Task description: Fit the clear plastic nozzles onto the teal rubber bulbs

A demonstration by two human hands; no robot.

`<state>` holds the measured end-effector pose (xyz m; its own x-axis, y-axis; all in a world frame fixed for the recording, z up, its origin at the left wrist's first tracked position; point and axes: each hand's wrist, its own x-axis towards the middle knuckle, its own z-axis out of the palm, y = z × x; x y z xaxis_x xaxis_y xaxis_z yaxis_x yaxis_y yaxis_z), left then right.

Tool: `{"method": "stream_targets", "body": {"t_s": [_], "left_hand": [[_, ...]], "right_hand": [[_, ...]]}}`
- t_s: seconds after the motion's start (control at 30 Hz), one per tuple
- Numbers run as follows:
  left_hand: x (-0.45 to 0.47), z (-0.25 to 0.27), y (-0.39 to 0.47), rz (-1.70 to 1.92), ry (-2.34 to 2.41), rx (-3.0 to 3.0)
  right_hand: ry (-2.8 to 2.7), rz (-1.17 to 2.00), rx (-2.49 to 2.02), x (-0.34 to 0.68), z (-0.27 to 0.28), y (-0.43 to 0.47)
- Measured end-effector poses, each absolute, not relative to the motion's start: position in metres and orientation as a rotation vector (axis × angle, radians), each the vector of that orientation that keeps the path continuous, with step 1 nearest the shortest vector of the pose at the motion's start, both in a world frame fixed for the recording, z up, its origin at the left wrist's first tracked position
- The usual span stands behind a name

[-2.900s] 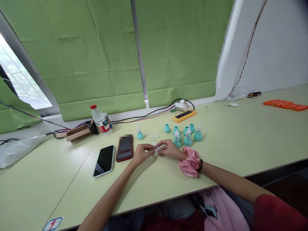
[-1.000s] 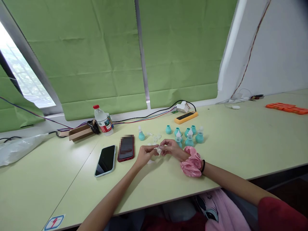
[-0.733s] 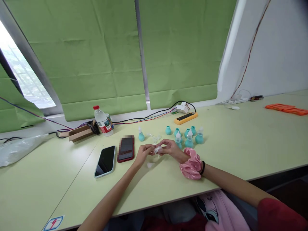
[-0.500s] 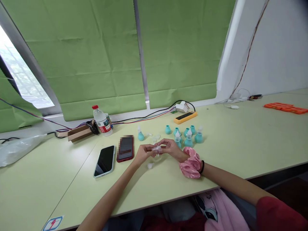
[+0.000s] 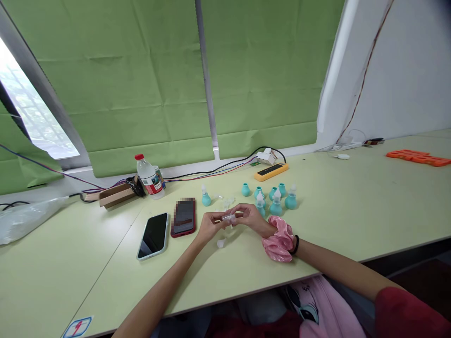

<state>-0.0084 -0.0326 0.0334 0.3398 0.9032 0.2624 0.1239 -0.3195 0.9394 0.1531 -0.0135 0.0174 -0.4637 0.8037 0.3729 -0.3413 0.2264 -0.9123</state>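
Note:
Between my two hands is a small clear plastic piece (image 5: pixel 229 218), held above the table. My left hand (image 5: pixel 210 226) pinches its left end, and my right hand (image 5: pixel 251 218) grips the right end; fingers partly cover it. Below them a small whitish translucent piece (image 5: pixel 221 243) lies on the table. Just behind my hands are several loose clear pieces (image 5: pixel 229 202). Several teal bulbs (image 5: pixel 245 189) stand behind and right of my right hand, some with clear nozzle tips (image 5: pixel 277 194). One tipped teal bulb (image 5: pixel 206 199) stands apart, behind my left hand.
Left of my hands lie a red-cased phone (image 5: pixel 183 218) and a pale-cased phone (image 5: pixel 153 236). A red-capped bottle (image 5: pixel 150 178) and an open cardboard box (image 5: pixel 116 195) stand near the window. Behind the bulbs sits a yellow device (image 5: pixel 271 172). Orange pieces (image 5: pixel 419 157) lie far right.
My hands stay almost in place, with the clear piece turned slightly between my fingers. The whitish piece below them sits very slightly further right.

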Motion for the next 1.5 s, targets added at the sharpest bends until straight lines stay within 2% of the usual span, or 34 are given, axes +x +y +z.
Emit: {"method": "stream_targets", "body": {"t_s": [0.37,0.57,0.7,0.8,0.93,1.03,1.17,1.33,1.5], "left_hand": [[-0.012,0.036,-0.032,0.997,0.887,1.732],[-0.011,0.035,-0.032,1.011,0.933,1.725],[-0.022,0.048,-0.029,0.918,0.958,1.748],[-0.035,0.067,-0.032,0.649,0.865,1.908],[-0.043,0.078,-0.04,0.088,0.68,1.88],[-0.037,0.071,-0.046,-0.044,0.636,1.793],[-0.028,0.061,-0.045,0.073,0.686,1.817],[-0.024,0.054,-0.034,0.501,0.815,1.934],[-0.024,0.038,-0.023,0.76,0.906,1.805]], "right_hand": [[-1.573,1.391,-0.511,0.153,0.022,-0.019],[-1.681,1.217,-0.593,0.152,0.025,-0.02],[-1.723,0.917,-0.712,0.152,0.032,-0.032],[-1.714,0.589,-0.769,0.16,0.046,-0.049],[-1.707,0.06,-0.773,0.191,0.071,-0.063],[-1.596,-0.214,-0.866,0.228,0.084,-0.054],[-1.555,-0.337,-1.039,0.28,0.077,-0.033],[-1.695,-0.501,-1.139,0.317,0.072,-0.01],[-2.069,-0.226,-1.148,0.292,0.107,0.033]]}}
